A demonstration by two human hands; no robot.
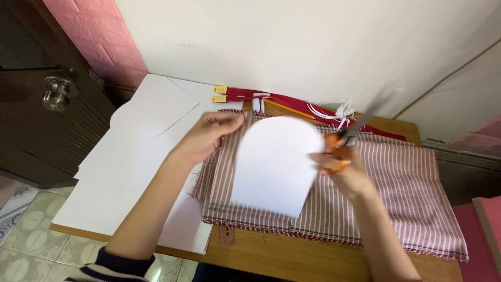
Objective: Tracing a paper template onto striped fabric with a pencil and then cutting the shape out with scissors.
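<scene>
Left hand (209,134) pinches the white paper pattern (274,164), right hand (342,167) grips orange scissors (347,138) mid-trim, a steady curve looks needed above the striped fabric (407,193)

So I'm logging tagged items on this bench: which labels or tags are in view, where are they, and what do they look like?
Two yellow tags: small rectangles, one above the other, at the left end of the red strips by the wall.
Brown tag: small rectangle on the table, just below the striped fabric's front edge.
No packages, signs or screens show.
</scene>
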